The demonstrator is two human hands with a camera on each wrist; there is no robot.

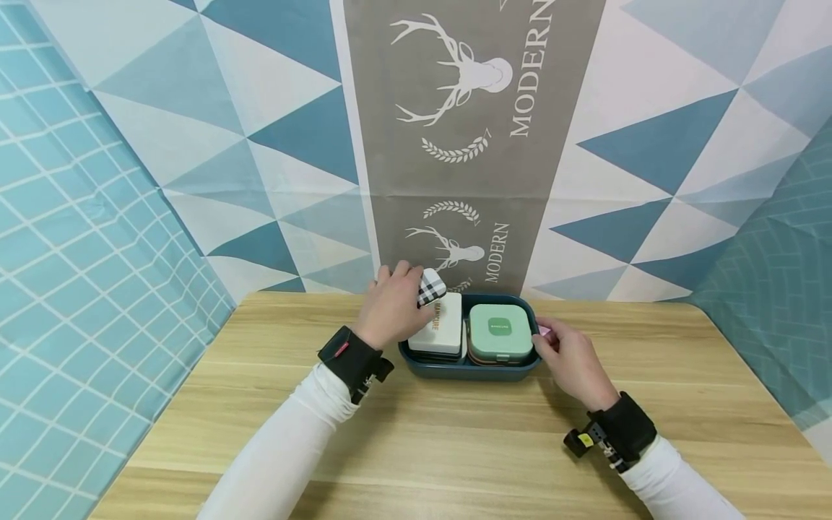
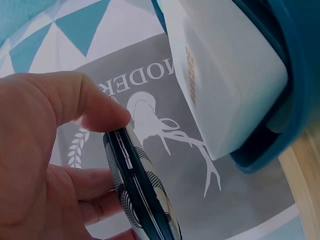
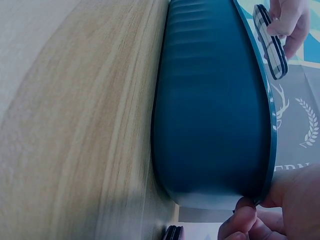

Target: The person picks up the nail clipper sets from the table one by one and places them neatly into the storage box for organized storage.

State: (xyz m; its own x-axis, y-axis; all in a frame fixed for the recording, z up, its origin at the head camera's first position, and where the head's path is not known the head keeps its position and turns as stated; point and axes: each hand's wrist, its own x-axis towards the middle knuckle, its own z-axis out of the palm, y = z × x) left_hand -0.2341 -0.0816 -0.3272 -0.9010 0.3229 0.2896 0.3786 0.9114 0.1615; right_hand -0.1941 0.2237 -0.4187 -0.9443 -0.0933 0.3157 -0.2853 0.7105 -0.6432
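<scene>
My left hand (image 1: 392, 309) grips a slim black-and-white checked case (image 1: 431, 287) by its edges, above the left end of a dark blue basket (image 1: 468, 371). In the left wrist view the hinge of this checked case (image 2: 131, 170) faces the camera, with the thumb on one side and fingers on the other. My right hand (image 1: 575, 361) pinches the basket's right rim, as the right wrist view shows at the blue wall (image 3: 215, 110). Inside the basket, a white case (image 1: 442, 328) lettered MANICURE lies left, and a mint green case (image 1: 499, 334) lies right, both on top of other cases.
A pink item (image 1: 544, 331) shows partly behind my right hand, just outside the basket. The basket stands at the back of the wooden table (image 1: 448, 440), close to a patterned wall cloth (image 1: 455, 173). Light blue tiled cloth (image 1: 84, 253) hangs at left.
</scene>
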